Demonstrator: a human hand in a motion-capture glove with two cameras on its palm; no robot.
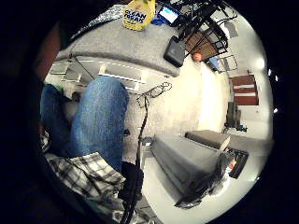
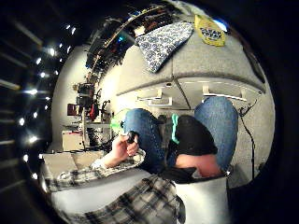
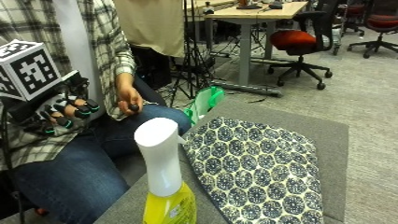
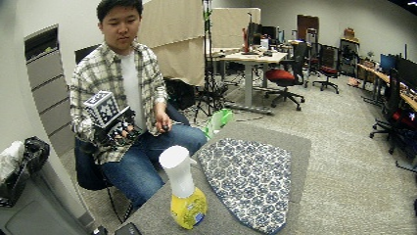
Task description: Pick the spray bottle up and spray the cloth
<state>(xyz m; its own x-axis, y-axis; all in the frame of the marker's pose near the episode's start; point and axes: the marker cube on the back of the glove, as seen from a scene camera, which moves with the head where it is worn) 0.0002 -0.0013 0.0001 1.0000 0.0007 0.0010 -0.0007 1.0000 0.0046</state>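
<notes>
The gloved right hand [image 3: 62, 114] is held up near the person's chest, fingers loosely bent and holding nothing. The yellow spray bottle [image 3: 165, 179] stands on the table [image 3: 323, 135], well apart from that hand. The patterned cloth [image 3: 255, 170] lies just beside the bottle.

The spray bottle [image 3: 163, 182] stands upright on the table [image 3: 323, 135], near the edge closest to the camera. The cloth [image 3: 255, 170] lies flat on the same table, just beside the bottle, extending toward the far edge. The person sits on a chair beyond the table's long side. The gloved right hand [image 3: 62, 114] hangs above the person's lap, well apart from the bottle. The bare hand [image 3: 129, 99] rests over the thigh, between the gloved hand and the table.
</notes>
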